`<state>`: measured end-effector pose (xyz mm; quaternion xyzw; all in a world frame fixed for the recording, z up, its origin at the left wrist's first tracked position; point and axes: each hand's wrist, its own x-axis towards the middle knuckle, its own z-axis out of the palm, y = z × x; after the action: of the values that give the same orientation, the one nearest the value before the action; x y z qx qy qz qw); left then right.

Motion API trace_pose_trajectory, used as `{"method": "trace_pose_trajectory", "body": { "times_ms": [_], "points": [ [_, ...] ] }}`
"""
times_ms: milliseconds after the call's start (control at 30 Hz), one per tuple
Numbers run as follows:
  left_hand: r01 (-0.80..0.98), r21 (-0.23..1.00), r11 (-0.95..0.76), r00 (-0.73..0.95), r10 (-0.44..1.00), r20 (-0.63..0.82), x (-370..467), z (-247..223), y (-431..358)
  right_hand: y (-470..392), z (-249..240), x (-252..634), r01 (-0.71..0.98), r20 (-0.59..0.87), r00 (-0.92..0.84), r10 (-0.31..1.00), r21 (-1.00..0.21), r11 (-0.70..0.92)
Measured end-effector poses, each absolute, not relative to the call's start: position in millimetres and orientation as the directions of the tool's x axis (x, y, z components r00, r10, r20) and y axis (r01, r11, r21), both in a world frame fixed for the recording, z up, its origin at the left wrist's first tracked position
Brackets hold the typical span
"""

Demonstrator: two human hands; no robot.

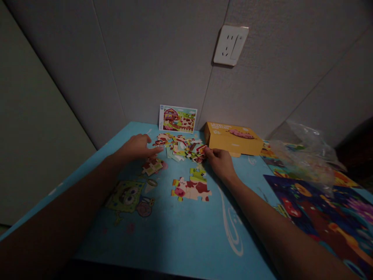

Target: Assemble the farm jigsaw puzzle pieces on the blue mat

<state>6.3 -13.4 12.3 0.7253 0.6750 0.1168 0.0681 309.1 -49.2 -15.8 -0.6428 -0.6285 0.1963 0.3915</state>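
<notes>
Blue tabletop (180, 237) holds a joined cow section (192, 190), loose pieces (178, 148) piled beyond it, where sorting seems in hand: right hand (220, 161) pinching one piece (201, 149), left hand (136, 147) beside the pile, fingers apart. Next probably calls for checking that piece's edges. Beyond the right hand, the yellow box's (224, 142) lettering seems to begin "LEVEL"; smaller print is unreadable.

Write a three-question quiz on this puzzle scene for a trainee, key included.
1. Multiple choice: Which animal do the joined pieces mainly show? A) duck B) cow C) horse
2. True or false: The card stands upright by the wall.
3. Open: Compare the left hand with the right hand.
Key: 1. B. 2. True. 3. The left is open beside the pile; the right pinches a piece.
</notes>
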Motion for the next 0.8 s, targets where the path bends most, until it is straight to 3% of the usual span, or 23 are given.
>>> {"method": "trace_pose_trajectory", "body": {
  "times_ms": [100,467,633,800],
  "points": [
    [0.982,0.147,-0.115,0.115,0.993,0.009,4,8,-15,-52,-13,306,0.664,0.252,0.09,0.964,-0.736,0.13],
    [0.974,0.212,-0.076,0.075,0.997,0.011,8,8,-14,-56,-14,301,0.605,0.193,0.041,0.98,-0.786,0.129],
    [0.952,0.307,0.0,-0.012,0.999,0.037,12,8,-16,-56,-17,301,0.595,0.205,0.018,0.979,-0.789,0.155],
    [0.827,0.562,0.024,-0.105,0.988,0.112,16,9,-17,-60,-15,297,0.632,0.241,-0.022,0.97,-0.748,0.2]
  ]
}}
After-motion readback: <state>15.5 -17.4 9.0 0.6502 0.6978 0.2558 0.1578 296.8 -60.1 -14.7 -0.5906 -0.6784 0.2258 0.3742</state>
